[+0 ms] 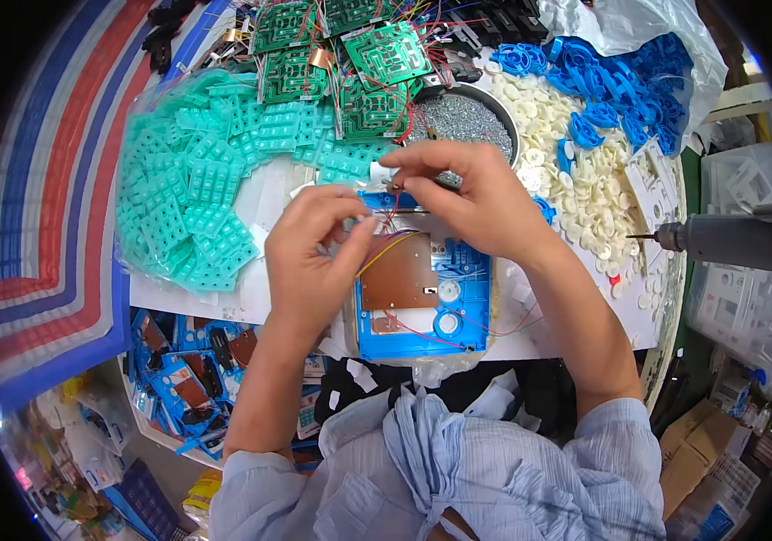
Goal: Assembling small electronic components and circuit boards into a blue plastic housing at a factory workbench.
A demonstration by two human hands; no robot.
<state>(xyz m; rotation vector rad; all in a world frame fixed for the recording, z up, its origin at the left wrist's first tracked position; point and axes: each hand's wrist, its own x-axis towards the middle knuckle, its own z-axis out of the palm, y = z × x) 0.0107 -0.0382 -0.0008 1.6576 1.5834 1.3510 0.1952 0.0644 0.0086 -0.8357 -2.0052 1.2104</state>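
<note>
While both hands meet over the blue plastic housing [422, 293], the left hand [314, 248] has thumb and forefinger closed on the thin wires [384, 242] that rise from the brown circuit board [395, 275] seated in it, and the right hand [467, 194] pinches a small dark part at the wires' upper end, its other fingers curled loosely above. That housing lies flat just under and between the two wrists, on a white sheet at the table's near edge.

It looks light and rigid, a thin moulded shell that would likely slide if nudged, so steadying it by its rim or outer wall seems wiser than pressing on the board. The wires appear fine, limp and easily torn at their solder joints; holding them near the ends, with little pull, looks safest.

Beyond the left hand's knuckles sits a heap of soft teal rubber keypads [192, 180]. Beyond the right hand's fingertips stand green circuit boards [350, 54] and a round dish of small screws [463, 117]; outward of the right hand spread white round pieces [575, 180] and blue plastic rings [611, 77], with a grey power screwdriver [720, 239] further right
</note>
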